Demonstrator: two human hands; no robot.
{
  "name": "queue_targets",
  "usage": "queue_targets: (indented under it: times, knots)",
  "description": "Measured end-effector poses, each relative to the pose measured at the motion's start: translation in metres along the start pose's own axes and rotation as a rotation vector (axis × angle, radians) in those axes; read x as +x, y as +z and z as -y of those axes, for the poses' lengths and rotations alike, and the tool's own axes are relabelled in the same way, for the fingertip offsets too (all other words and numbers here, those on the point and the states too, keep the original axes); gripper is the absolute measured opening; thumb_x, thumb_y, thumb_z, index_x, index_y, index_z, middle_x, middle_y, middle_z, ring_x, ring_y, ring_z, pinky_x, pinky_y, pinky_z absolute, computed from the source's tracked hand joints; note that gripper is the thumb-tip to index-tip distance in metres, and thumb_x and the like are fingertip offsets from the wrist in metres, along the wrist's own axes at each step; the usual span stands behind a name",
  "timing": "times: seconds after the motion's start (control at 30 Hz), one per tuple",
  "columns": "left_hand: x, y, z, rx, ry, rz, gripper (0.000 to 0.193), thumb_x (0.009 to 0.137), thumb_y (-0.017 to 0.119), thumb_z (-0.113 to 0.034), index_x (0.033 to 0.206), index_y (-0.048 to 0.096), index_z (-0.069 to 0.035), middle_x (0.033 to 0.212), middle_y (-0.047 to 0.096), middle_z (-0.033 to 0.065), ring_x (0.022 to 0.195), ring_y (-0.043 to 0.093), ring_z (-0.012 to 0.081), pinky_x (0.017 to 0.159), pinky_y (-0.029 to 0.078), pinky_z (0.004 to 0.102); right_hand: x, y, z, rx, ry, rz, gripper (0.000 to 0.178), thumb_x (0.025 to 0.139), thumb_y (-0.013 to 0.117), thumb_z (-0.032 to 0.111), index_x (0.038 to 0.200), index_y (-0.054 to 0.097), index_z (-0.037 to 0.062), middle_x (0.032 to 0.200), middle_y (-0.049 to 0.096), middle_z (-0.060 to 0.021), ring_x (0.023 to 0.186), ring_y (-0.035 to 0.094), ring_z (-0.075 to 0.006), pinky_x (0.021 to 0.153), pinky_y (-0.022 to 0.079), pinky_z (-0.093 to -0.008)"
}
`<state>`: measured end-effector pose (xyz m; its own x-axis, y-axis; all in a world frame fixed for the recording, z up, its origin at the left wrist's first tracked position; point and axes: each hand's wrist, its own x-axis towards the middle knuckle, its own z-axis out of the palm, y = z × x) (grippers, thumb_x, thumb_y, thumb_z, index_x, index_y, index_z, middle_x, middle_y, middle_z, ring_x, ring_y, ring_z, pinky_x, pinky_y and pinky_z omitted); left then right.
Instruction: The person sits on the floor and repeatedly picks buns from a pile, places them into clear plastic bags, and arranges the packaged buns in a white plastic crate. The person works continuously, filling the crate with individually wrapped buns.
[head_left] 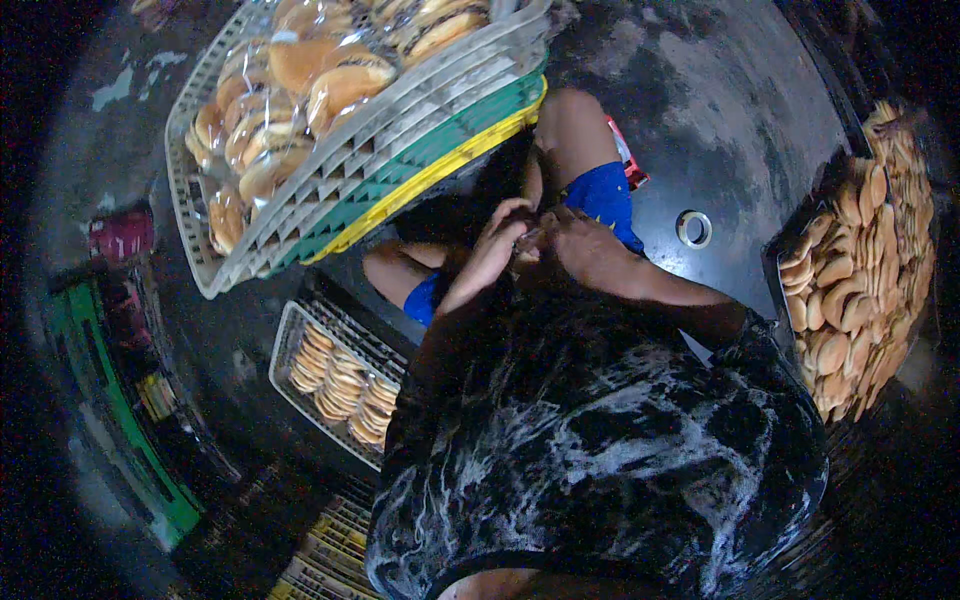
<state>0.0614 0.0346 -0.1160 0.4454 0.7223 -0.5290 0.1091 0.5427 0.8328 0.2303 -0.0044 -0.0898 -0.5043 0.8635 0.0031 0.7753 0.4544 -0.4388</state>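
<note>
Close together in front of my lap, my left hand (492, 247) and my right hand (580, 244) meet with their fingers curled inward. Between the fingertips there may be something small and dark, but it is too dim and blurred to name. Just beyond my left hand rises a stack of plastic crates (330, 205), grey above green and yellow. Round browned pancakes (345, 92), paired around a dark filling in clear bags, fill the top crate.
A light crate (283, 362) of pancake stacks (340, 385) sits at my left. On the right, a large heap of pancakes (850, 290) fills a dark-edged tray. A tape roll (693, 229) lies on the floor, and a red packet (627, 155) is beside my knee.
</note>
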Motion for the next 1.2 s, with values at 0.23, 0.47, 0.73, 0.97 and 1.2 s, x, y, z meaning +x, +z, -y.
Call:
queue_targets:
  times: [0.23, 0.47, 0.73, 0.97, 1.2]
  knots:
    - [0.006, 0.056, -0.042, 0.022, 0.546, -0.491, 0.03, 0.09, 0.039, -0.019, 0.105, 0.05, 0.004, 0.096, 0.056, 0.0096, 0.088, 0.05, 0.0145, 0.08, 0.039, 0.028, 0.037, -0.031, -0.012, 0.793, 0.374, -0.368, 0.048, 0.086, 0.045, 0.036, 0.114, 0.04, -0.0024, 0.097, 0.054, -0.0173, 0.089, 0.053, -0.0255, 0.078, 0.042, -0.0341]
    - [0.021, 0.035, -0.076, 0.141, 0.507, -0.759, 0.032, 0.089, 0.04, -0.019, 0.106, 0.05, 0.005, 0.099, 0.057, 0.0124, 0.092, 0.05, 0.0159, 0.083, 0.038, 0.0283, 0.007, 0.06, -0.211, 0.098, 0.847, -0.1, 0.049, 0.081, 0.044, 0.037, 0.119, 0.039, 0.0066, 0.109, 0.046, -0.028, 0.09, 0.053, -0.0363, 0.073, 0.044, -0.0448]
    - [0.028, 0.011, -0.054, 0.011, 0.542, -0.872, 0.028, 0.088, 0.043, -0.02, 0.1, 0.053, 0.003, 0.091, 0.058, 0.0074, 0.085, 0.049, 0.0112, 0.079, 0.039, 0.025, -0.054, 0.133, -0.287, -0.003, 0.951, 0.392, 0.04, 0.082, 0.046, 0.031, 0.114, 0.046, 0.0059, 0.11, 0.049, -0.0197, 0.094, 0.052, -0.0296, 0.08, 0.041, -0.0391]
    - [0.027, 0.011, -0.054, 0.047, 0.551, -0.909, 0.027, 0.089, 0.038, -0.019, 0.097, 0.052, 0.003, 0.09, 0.056, 0.0094, 0.084, 0.05, 0.0159, 0.078, 0.039, 0.0284, -0.083, 0.111, -0.306, 0.131, 1.001, 0.404, 0.033, 0.083, 0.048, 0.026, 0.109, 0.052, 0.0052, 0.111, 0.051, -0.0124, 0.098, 0.051, -0.0237, 0.086, 0.038, -0.0341]
    - [0.019, 0.025, -0.072, 0.504, 0.921, -0.832, 0.024, 0.084, 0.043, -0.018, 0.091, 0.052, 0.003, 0.092, 0.051, 0.0161, 0.087, 0.05, 0.0275, 0.079, 0.038, 0.0329, 0.067, -0.114, -0.075, 1.055, -0.054, -0.088, 0.028, 0.082, 0.051, 0.021, 0.101, 0.057, 0.0012, 0.111, 0.053, -0.0094, 0.097, 0.051, -0.0177, 0.083, 0.039, -0.0323]
